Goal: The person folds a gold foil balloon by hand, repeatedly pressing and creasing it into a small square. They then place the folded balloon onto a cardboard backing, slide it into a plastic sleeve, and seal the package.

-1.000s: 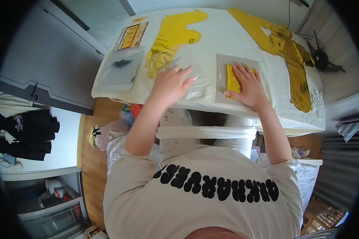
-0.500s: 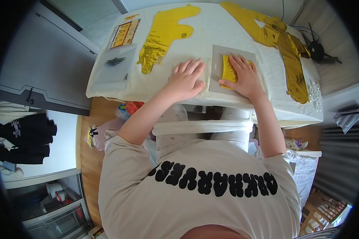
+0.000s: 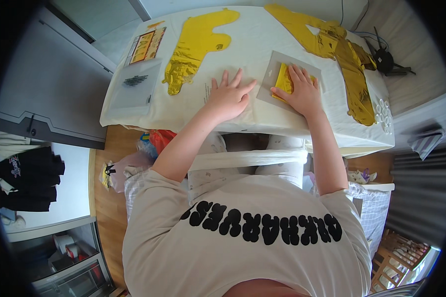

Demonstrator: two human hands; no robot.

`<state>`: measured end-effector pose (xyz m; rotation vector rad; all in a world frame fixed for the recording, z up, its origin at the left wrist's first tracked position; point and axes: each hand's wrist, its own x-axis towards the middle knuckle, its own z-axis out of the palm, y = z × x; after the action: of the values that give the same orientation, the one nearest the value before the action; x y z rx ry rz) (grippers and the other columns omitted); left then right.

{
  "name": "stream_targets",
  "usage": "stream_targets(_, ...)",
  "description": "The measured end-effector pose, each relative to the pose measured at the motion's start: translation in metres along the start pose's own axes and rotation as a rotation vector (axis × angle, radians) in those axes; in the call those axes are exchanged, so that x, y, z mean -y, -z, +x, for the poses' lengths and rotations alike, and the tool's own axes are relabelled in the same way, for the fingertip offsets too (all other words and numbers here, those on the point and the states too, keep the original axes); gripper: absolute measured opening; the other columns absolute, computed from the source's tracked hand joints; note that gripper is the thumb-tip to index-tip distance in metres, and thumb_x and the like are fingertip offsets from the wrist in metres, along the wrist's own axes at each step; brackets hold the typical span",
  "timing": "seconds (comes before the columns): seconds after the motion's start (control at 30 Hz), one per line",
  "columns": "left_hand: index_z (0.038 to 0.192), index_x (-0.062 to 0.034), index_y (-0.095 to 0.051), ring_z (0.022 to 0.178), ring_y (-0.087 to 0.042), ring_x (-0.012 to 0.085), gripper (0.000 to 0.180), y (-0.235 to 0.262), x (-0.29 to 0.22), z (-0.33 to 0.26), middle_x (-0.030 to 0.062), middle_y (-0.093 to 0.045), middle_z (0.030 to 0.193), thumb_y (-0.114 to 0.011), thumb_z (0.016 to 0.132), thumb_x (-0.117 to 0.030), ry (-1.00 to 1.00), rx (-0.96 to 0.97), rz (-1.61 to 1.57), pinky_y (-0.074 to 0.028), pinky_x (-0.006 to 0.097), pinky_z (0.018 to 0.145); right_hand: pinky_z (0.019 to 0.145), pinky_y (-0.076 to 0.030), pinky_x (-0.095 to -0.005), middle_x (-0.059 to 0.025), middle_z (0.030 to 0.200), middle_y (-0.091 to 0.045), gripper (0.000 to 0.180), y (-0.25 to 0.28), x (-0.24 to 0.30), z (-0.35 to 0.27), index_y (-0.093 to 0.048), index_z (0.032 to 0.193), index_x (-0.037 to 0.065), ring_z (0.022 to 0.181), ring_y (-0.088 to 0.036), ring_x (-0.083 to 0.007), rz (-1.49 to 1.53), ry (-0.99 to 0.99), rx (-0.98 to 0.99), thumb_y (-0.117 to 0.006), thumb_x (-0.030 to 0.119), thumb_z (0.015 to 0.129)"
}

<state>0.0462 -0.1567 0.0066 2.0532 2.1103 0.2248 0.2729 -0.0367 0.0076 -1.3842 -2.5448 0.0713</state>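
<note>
My right hand point(image 3: 304, 93) presses flat on a folded piece of gold foil point(image 3: 284, 78), which lies on a flat grey sleeve or sheet point(image 3: 266, 90). That sheet sits tilted near the table's front edge. My left hand point(image 3: 227, 100) rests to its left with the fingers spread, nothing in them. Beside its fingertips small dark print point(image 3: 207, 92) shows; whether it is on a clear bag or on the cloth I cannot make out. Beyond my left hand lies a flat, uninflated gold foil balloon point(image 3: 197, 42).
A second gold foil balloon point(image 3: 354, 81) stretches along the right, near a black stand-like object point(image 3: 384, 60) and several small white rings point(image 3: 383, 116). At the left lie a clear plastic bag point(image 3: 134, 96) and a printed packet point(image 3: 144, 47). White cloth point(image 3: 243, 44) covers the table.
The grey sheet has turned slightly, with my right hand staying on the foil. My left hand's fingers have spread wider. The whole view has shifted a little.
</note>
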Motion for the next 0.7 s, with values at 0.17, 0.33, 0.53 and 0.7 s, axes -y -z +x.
stream_targets(0.17, 0.165, -0.0332, -0.028, 0.157, -0.007, 0.0501, 0.066, -0.005, -0.008, -0.008, 0.0111, -0.014, 0.174, -0.039, 0.105, -0.060, -0.057, -0.009, 0.159, -0.008, 0.075, 0.120, 0.125, -0.021, -0.0589, -0.0075, 0.165, -0.039, 0.104, -0.001, -0.002, 0.002, -0.040, 0.160, 0.012, 0.155, -0.031, -0.0310, 0.005, -0.040, -0.004, -0.060, 0.081, 0.083)
stream_targets(0.33, 0.166, -0.0310, -0.025, 0.158, -0.005, 0.0498, 0.071, -0.004, -0.018, -0.002, 0.0106, -0.014, 0.174, -0.038, 0.104, -0.064, -0.063, 0.044, 0.132, -0.007, 0.076, 0.119, 0.124, -0.022, -0.0605, -0.0072, 0.166, -0.039, 0.107, -0.001, 0.001, 0.003, -0.037, 0.161, 0.013, 0.155, -0.030, -0.0310, -0.006, -0.081, -0.007, -0.060, 0.081, 0.083)
stream_targets(0.53, 0.167, -0.0209, -0.021, 0.157, -0.011, 0.0481, 0.080, -0.012, -0.025, 0.015, 0.0132, -0.018, 0.173, -0.040, 0.103, -0.065, -0.084, -0.045, 0.053, -0.008, 0.074, 0.120, 0.125, -0.022, -0.0594, -0.0068, 0.166, -0.038, 0.109, 0.003, 0.003, 0.002, -0.037, 0.161, 0.012, 0.156, -0.029, -0.0306, -0.028, -0.071, 0.012, -0.061, 0.082, 0.081)
stream_targets(0.7, 0.164, -0.0060, -0.024, 0.158, -0.017, 0.0411, 0.085, -0.015, -0.015, 0.020, 0.0161, -0.024, 0.171, -0.042, 0.104, -0.062, -0.061, -0.218, -0.019, -0.009, 0.071, 0.122, 0.125, -0.021, -0.0580, -0.0074, 0.165, -0.040, 0.108, 0.000, 0.004, 0.001, -0.040, 0.159, 0.011, 0.155, -0.030, -0.0305, -0.030, -0.071, -0.017, -0.061, 0.082, 0.081)
